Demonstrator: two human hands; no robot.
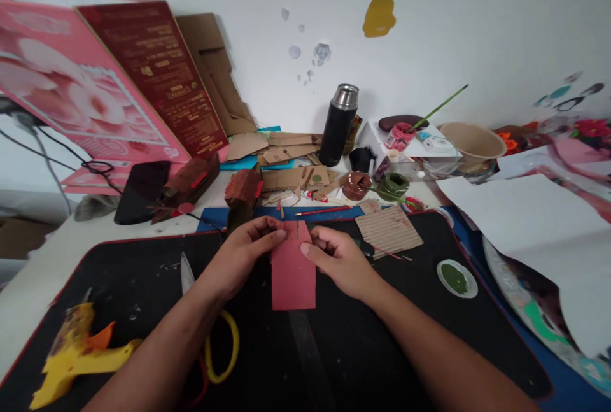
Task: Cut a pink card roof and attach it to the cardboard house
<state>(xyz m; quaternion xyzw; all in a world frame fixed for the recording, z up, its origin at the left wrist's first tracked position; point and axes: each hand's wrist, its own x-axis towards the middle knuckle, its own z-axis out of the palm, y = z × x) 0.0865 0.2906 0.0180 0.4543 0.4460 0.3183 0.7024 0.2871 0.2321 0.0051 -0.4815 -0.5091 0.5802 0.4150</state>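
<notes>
A flat red piece of cardboard is held upright above the black mat, with a slit or small flap near its top edge. My left hand pinches its upper left side between thumb and fingers. At the upper right side, my right hand grips it, thumb on the front face and fingers curled behind. Under my left forearm lie scissors with a yellow handle, partly hidden. A corrugated cardboard piece rests just beyond my right hand.
On the black mat are a yellow glue gun at left and a dish of green paint at right. Behind stand a black thermos, paint jars and cardboard scraps. White paper sheets lie at right.
</notes>
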